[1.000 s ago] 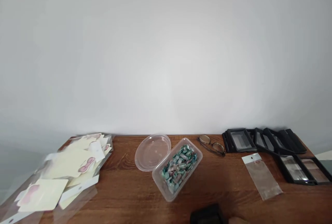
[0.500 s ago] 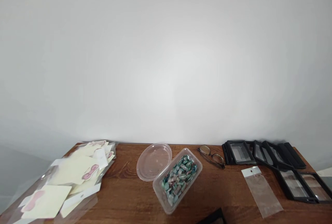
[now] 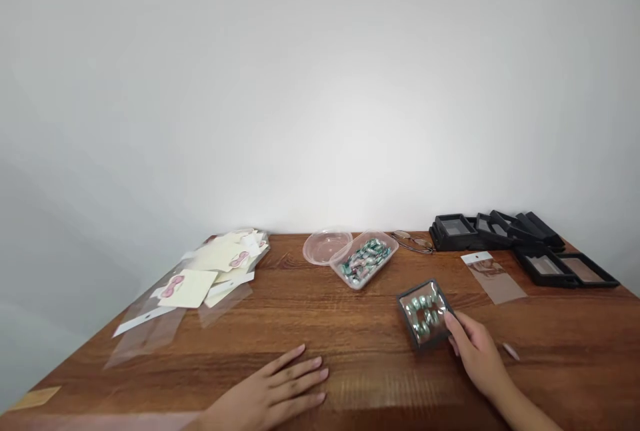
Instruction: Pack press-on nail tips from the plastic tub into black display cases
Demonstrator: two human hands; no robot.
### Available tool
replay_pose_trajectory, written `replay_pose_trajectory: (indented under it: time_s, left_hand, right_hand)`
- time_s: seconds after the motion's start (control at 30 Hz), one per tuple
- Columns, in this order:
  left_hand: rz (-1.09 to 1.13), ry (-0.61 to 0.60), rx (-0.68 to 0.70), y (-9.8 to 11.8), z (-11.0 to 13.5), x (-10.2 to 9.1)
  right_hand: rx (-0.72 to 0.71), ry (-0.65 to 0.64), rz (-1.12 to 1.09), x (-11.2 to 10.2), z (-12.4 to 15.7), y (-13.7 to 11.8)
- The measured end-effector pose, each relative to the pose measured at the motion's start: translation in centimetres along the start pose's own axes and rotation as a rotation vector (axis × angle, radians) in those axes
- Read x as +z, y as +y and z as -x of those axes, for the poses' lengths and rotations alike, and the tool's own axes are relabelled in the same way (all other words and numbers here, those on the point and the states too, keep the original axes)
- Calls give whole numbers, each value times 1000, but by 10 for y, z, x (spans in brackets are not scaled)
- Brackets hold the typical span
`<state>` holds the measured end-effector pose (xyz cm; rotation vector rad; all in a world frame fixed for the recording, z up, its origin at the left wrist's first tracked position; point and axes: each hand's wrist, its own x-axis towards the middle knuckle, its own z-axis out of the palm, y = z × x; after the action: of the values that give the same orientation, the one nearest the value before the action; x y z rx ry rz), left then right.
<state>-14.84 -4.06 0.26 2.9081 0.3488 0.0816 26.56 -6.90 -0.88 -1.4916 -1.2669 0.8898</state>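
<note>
My left hand (image 3: 280, 388) lies flat on the wooden table (image 3: 325, 324), fingers stretched out, holding nothing. My right hand (image 3: 475, 350) rests at the right, its fingertips touching the near corner of a small black framed box (image 3: 425, 313) that holds several green beads. Farther back stands a clear plastic tub (image 3: 364, 260) full of green and pink beads, its round lid (image 3: 327, 246) lying beside it on the left.
A pile of cream cards with pink bows and clear sleeves (image 3: 200, 278) covers the left side. Glasses (image 3: 413, 242) lie behind the tub. Black framed boxes (image 3: 515, 238) are stacked at the back right, with a clear bag (image 3: 493, 276) in front.
The view has tilted down and pulled back, so much more of the table shows. Both hands and the black box with beads have come into view.
</note>
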Motion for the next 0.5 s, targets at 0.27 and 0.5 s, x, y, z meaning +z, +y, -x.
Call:
replay_pose_trajectory:
  time_s: [0.27, 0.5]
  left_hand:
    - [-130, 205, -69, 17, -10, 4]
    - [-9, 482, -286, 25, -33, 15]
  right_hand:
    - [16, 33, -78, 6, -4, 0]
    - [54, 54, -146, 4, -5, -8]
